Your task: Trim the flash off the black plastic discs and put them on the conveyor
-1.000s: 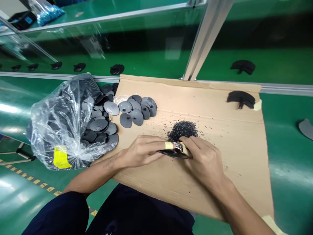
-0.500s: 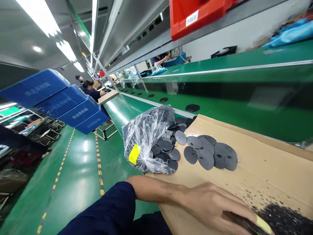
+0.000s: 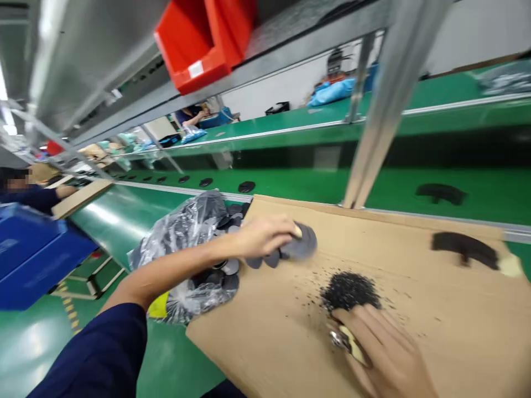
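My left hand (image 3: 265, 236) reaches over the cardboard sheet (image 3: 265, 337), its fingers closed on the edge of a dark grey disc (image 3: 305, 242), which is blurred by motion. More grey discs (image 3: 230, 267) lie beneath and beside my wrist, spilling from a clear plastic bag (image 3: 176, 224) with a yellow label (image 3: 159, 305). My right hand (image 3: 385, 351) is curled around a small tool (image 3: 340, 339) with a shiny metal end; the fingers hide its kind. Just beyond that hand sits a pile of black scraps (image 3: 350, 290). Pale yellow covers show on some fingertips.
At the right of the cardboard lies a curved black piece (image 3: 464, 249). Black discs (image 3: 246, 187) are spaced along the green belt (image 3: 290, 185) behind. A metal post (image 3: 379, 110) rises at the cardboard's far edge. Overhead hangs a red bin (image 3: 203, 50); blue crates (image 3: 37, 254) stand left.
The view has swung right, bringing my right hand into sight. My left hand has moved from beside the black scraps to the discs and no longer holds the dark object seen earlier.
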A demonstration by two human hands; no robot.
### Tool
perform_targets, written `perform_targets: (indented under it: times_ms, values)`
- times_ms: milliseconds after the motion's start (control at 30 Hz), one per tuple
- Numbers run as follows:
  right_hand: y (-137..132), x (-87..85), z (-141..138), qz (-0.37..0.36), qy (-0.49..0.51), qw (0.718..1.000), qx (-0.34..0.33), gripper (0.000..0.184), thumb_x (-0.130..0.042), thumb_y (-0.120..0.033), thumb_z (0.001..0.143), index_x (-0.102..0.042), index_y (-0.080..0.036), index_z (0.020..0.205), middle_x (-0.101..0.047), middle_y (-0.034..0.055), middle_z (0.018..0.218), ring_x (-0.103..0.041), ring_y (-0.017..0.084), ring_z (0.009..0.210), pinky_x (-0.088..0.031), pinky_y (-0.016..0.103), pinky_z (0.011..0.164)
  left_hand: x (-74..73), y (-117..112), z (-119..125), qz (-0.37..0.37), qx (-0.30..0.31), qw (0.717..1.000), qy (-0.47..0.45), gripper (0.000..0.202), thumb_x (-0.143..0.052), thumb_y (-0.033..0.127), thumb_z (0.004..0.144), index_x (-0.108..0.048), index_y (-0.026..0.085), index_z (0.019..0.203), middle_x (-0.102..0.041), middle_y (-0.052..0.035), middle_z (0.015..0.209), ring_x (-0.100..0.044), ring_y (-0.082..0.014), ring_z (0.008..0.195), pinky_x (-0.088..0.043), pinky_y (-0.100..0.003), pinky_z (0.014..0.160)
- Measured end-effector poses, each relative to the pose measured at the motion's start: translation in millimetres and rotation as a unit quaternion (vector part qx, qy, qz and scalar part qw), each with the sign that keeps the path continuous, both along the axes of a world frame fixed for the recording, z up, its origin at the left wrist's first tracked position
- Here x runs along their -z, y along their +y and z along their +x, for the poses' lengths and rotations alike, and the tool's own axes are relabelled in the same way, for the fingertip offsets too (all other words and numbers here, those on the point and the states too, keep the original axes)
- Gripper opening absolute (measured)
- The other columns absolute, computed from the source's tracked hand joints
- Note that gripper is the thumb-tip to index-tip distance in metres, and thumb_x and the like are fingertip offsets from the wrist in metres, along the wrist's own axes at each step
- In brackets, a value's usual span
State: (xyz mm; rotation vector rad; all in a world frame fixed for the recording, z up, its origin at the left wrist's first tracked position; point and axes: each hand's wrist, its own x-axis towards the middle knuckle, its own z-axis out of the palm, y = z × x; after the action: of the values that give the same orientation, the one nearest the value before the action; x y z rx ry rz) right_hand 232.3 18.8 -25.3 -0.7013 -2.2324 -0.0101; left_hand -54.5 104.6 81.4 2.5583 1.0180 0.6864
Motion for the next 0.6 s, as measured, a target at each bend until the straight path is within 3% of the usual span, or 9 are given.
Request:
perform_targets:
  times_ms: [133, 267, 333, 433, 533, 600]
  values:
    - [-5, -18.5, -6, -0.016, 0.0, 0.999, 0.031, 0.028, -0.043, -0.003, 0.084, -0.06, -0.018, 0.101, -0.064, 0.0075, 0.082, -0.056, 0.021, 0.075, -0.044, 0.034, 0.069, 8.6, 92, 7, 0.014, -0.191, 0.981, 0.039, 0.017, -0.059, 0.011, 0.089, -0.072, 0.015, 0.1, -0.073, -0.0096, 0.108, -0.065, -0.0205, 0.107, -0.049, -0.033, 0.1]
    - [-10, -17.4, -5, -0.057, -0.018, 0.997, 0.038, 0.03, -0.044, 0.0, 0.08, -0.058, -0.018, 0.099, -0.061, 0.0051, 0.079, -0.051, 0.019, 0.07, -0.04, 0.032, 0.064, 29.1, 148, 22, -0.009, -0.264, 0.963, 0.047, 0.021, -0.058, 0.007, 0.085, -0.072, 0.012, 0.1, -0.073, -0.0128, 0.113, -0.064, -0.0236, 0.112, -0.046, -0.037, 0.106]
    - [-12, -15.6, -5, -0.071, -0.018, 0.996, 0.045, 0.027, -0.045, 0.0, 0.081, -0.058, -0.018, 0.097, -0.058, 0.004, 0.077, -0.048, 0.018, 0.069, -0.037, 0.031, 0.063, 37.7, 158, 26, -0.024, -0.285, 0.957, 0.055, 0.022, -0.058, 0.006, 0.082, -0.072, 0.012, 0.098, -0.075, -0.0127, 0.11, -0.066, -0.0247, 0.109, -0.047, -0.038, 0.104]
    - [-16, -13.7, -5, -0.088, -0.027, 0.994, 0.058, 0.024, -0.05, -0.002, 0.08, -0.057, -0.018, 0.096, -0.057, 0.0039, 0.078, -0.046, 0.019, 0.072, -0.035, 0.032, 0.066, 41.8, 154, 29, -0.034, -0.294, 0.953, 0.065, 0.022, -0.057, 0.008, 0.083, -0.071, 0.011, 0.099, -0.075, -0.014, 0.107, -0.067, -0.0258, 0.106, -0.048, -0.038, 0.101]
    - [-22, -13.9, -7, -0.093, -0.055, 0.992, 0.062, 0.018, -0.056, -0.005, 0.079, -0.057, -0.018, 0.092, -0.056, 0.0035, 0.079, -0.045, 0.019, 0.075, -0.032, 0.033, 0.068, 33.4, 137, 36, -0.046, -0.255, 0.963, 0.078, 0.019, -0.055, 0.017, 0.086, -0.072, 0.011, 0.093, -0.076, -0.0121, 0.098, -0.068, -0.0249, 0.097, -0.05, -0.034, 0.093]
    - [-25, -14.6, -9, -0.091, -0.072, 0.991, 0.06, 0.013, -0.057, -0.008, 0.08, -0.057, -0.018, 0.089, -0.055, 0.0028, 0.079, -0.044, 0.019, 0.076, -0.03, 0.033, 0.068, 25.6, 121, 48, -0.067, -0.194, 0.975, 0.083, 0.021, -0.056, 0.026, 0.089, -0.072, 0.013, 0.089, -0.076, -0.0079, 0.09, -0.069, -0.0215, 0.087, -0.051, -0.029, 0.083]
